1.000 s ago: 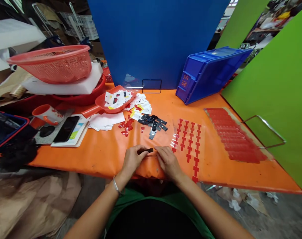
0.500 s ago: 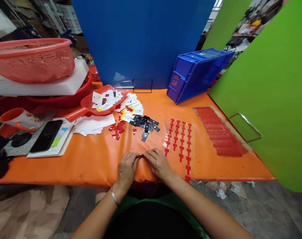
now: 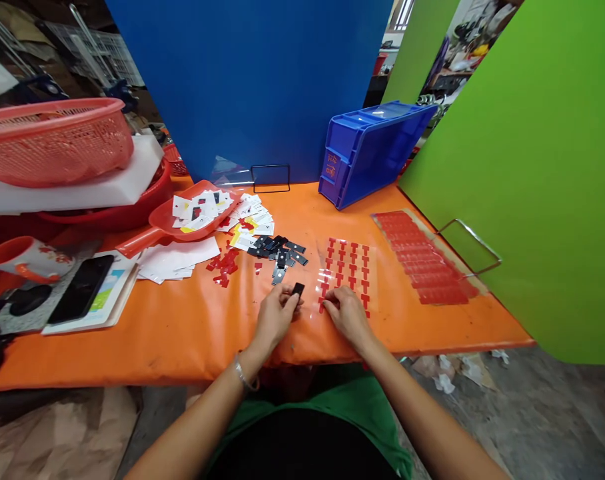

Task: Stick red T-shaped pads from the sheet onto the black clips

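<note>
My left hand (image 3: 273, 317) pinches a small black rectangular piece (image 3: 298, 289), held up just over the orange table. My right hand (image 3: 349, 316) has thumb and fingertips closed on a red T-shaped sticker (image 3: 322, 306) at the lower left of a clear sheet. Rows of similar red T-shaped stickers (image 3: 353, 258) cover that sheet, and my right hand hides some of them. Beyond my left hand lies a loose pile of black pieces (image 3: 281, 252). Left of the pile, red scraps (image 3: 226, 265) are scattered.
An orange-red scoop (image 3: 157, 219) full of white cards stands at back left, near white papers (image 3: 177, 259) and a black phone (image 3: 81, 288). A blue bin (image 3: 350, 160) rests on its side at the back. Red strips (image 3: 425, 257) lie right, beside a green panel (image 3: 532, 187).
My hands were together at the table's front edge. Now they are apart: the left lifts the black piece, and the right has moved to the sticker sheet. The view has shifted.
</note>
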A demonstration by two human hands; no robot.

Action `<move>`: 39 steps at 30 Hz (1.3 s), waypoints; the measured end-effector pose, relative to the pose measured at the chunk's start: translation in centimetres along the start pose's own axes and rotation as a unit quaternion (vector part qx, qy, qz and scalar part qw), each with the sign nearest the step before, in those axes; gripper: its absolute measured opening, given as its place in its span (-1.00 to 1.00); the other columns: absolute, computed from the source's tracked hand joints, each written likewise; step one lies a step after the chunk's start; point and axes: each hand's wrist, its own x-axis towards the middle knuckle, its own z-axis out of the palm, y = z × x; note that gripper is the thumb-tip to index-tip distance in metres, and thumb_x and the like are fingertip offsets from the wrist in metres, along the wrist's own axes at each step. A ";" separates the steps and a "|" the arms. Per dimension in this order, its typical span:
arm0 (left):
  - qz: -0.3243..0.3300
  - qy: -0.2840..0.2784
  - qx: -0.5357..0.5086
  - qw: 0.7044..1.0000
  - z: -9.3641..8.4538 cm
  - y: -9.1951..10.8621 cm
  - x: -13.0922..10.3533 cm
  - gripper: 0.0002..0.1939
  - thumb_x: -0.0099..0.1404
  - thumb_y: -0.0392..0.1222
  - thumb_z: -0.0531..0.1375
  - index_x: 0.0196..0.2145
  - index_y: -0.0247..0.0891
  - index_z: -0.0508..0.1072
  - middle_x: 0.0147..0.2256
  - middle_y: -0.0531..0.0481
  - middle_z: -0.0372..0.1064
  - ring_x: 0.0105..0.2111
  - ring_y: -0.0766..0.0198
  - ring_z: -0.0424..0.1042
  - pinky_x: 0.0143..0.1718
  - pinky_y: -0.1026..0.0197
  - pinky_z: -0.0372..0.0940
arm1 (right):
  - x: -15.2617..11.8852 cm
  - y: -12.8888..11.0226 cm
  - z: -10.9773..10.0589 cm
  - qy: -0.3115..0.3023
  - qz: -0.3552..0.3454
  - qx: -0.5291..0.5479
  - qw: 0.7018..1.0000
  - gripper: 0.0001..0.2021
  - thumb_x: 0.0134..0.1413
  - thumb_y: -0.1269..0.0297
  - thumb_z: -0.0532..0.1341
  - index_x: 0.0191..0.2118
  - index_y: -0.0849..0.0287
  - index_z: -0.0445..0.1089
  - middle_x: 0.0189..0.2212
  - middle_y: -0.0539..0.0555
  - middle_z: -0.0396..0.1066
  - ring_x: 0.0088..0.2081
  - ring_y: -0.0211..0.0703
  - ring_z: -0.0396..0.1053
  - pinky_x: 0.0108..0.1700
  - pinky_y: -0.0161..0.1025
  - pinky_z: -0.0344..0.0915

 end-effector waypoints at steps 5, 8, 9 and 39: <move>-0.020 -0.044 -0.038 0.998 3.9 -0.1 2.7 -0.95 0.26 -0.27 0.12 -0.31 -0.27 0.27 -0.45 -0.03 0.46 -0.46 0.29 0.49 -0.41 0.23 0.41 | 0.6 -1.3 -0.2 -0.044 0.035 -0.066 0.996 -0.90 -0.01 0.45 0.20 -0.47 0.15 0.30 -0.41 0.05 0.29 -0.38 -0.15 0.29 -0.41 -0.27 0.13; -0.018 -0.041 -0.019 0.999 4.5 -0.3 3.8 -0.95 0.24 -0.33 0.14 -0.34 -0.28 0.28 -0.47 -0.03 0.46 -0.47 0.31 0.49 -0.41 0.26 0.39 | 0.4 -1.5 -0.2 -0.039 0.028 -0.077 0.996 -0.90 0.00 0.47 0.18 -0.45 0.14 0.30 -0.39 0.07 0.30 -0.36 -0.14 0.29 -0.40 -0.27 0.15; -0.022 -0.040 -0.017 0.999 4.6 -0.3 4.0 -0.94 0.24 -0.33 0.15 -0.34 -0.28 0.28 -0.47 -0.03 0.46 -0.48 0.32 0.48 -0.42 0.27 0.39 | 0.2 -1.4 0.0 -0.027 0.018 -0.081 0.996 -0.92 0.02 0.46 0.17 -0.42 0.14 0.31 -0.36 0.09 0.30 -0.34 -0.12 0.29 -0.38 -0.25 0.16; -0.102 -0.028 -0.155 0.982 2.2 0.7 0.8 -0.92 0.23 -0.43 0.12 -0.31 -0.33 0.29 -0.43 -0.07 0.47 -0.52 0.35 0.47 -0.41 0.26 0.40 | -2.1 -3.1 -1.2 0.081 0.125 0.393 0.907 -0.80 -0.17 0.23 0.32 -0.45 0.15 0.29 -0.53 -0.04 0.30 -0.48 -0.27 0.26 -0.41 -0.31 0.26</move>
